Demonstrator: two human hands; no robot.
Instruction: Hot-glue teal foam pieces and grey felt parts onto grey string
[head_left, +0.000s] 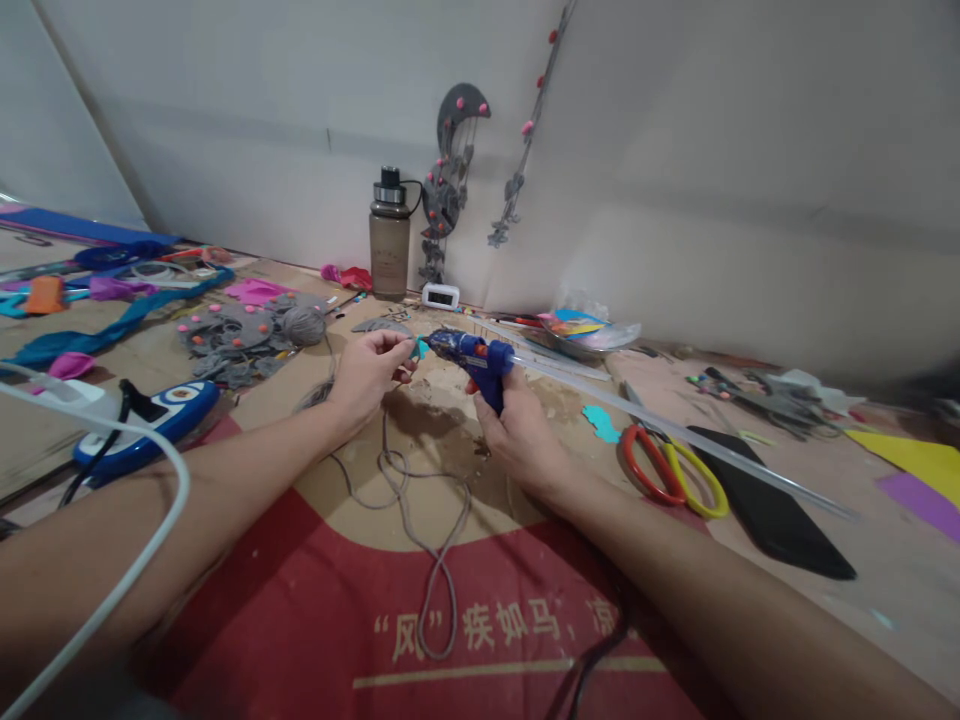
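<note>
Several crumpled teal fabric strips lie far left, behind a blue-and-white rounded socket block. A thick white cable arches in front of the left forearm, partly covering it. Next comes a heap of grey felt shapes with pink dots, then a grey yarn ball. The left hand pinches a small turquoise piece between thumb and fingers, with loose grey cord looping on the cardboard below. Behind stands a brownish translucent bottle. The right hand is wrapped around the handle of a blue glue gun, its nozzle at the turquoise piece; I cannot tell if they touch. A long clear glue stick juts rightward above red-and-yellow-handled scissors and 1 flat black slab. Farthest right lie 2 sheets, yellow and purple.
</note>
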